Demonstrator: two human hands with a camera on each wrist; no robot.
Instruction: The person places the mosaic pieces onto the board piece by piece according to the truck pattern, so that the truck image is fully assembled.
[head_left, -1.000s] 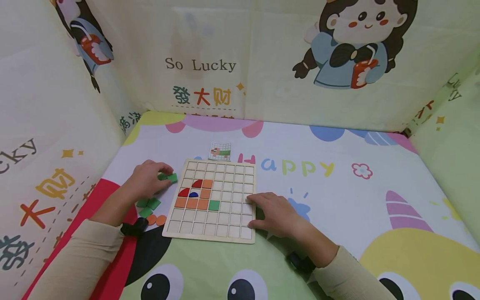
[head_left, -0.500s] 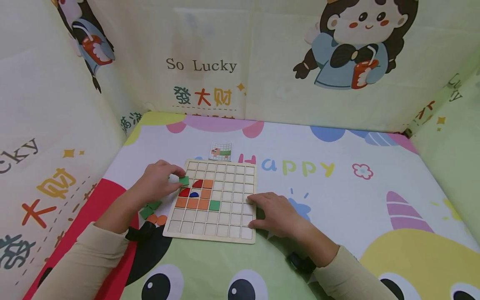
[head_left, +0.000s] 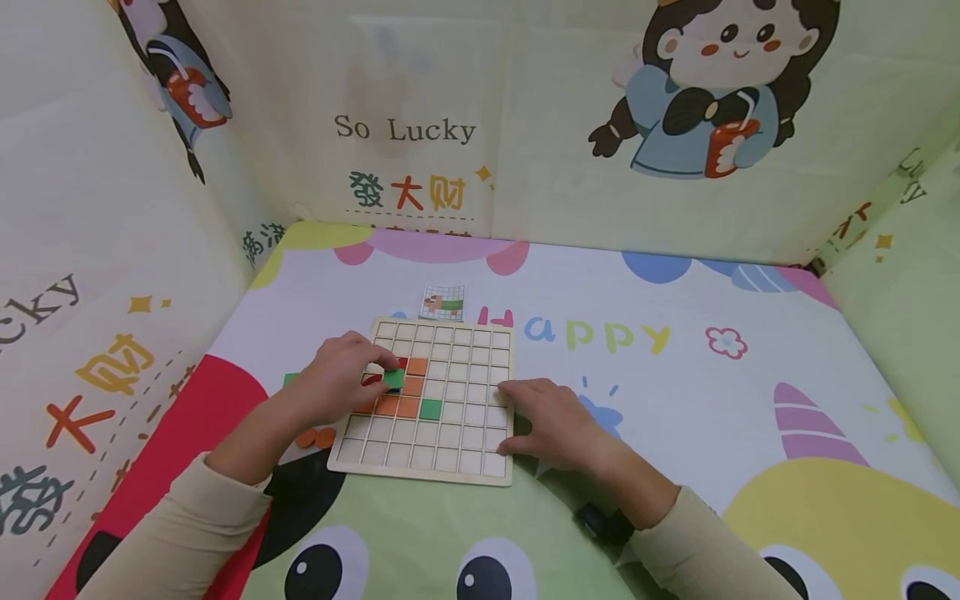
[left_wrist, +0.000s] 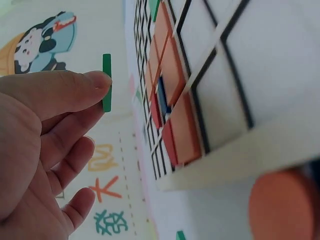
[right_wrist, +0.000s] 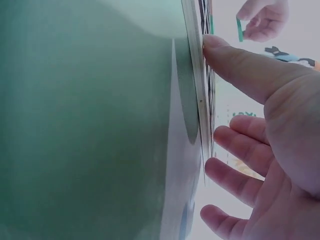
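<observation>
My left hand (head_left: 341, 375) pinches a green square tile (head_left: 393, 379) between thumb and finger, over the left part of a wooden grid board (head_left: 442, 461). The left wrist view shows this tile edge-on, apart from the board. Orange square tiles (head_left: 408, 407) and one green tile (head_left: 431, 409) lie in the grid's cells. Red pieces (left_wrist: 167, 145) and a blue piece (left_wrist: 161, 95) sit beside the orange ones, partly hidden by my hand in the head view. My right hand (head_left: 555, 421) rests at the board's right edge, fingers spread and relaxed, thumb touching the rim.
A small printed card (head_left: 442, 302) with a coloured grid picture lies just behind the board. Orange discs (head_left: 315, 437) are left of the board, and a loose green tile (head_left: 289, 379) shows behind my left wrist. Patterned sheets (head_left: 540, 150) enclose the table at the back and sides.
My left hand has carried the green tile rightward from beside the board to over its left cells, covering the red and blue pieces. The right hand has stayed at the edge.
</observation>
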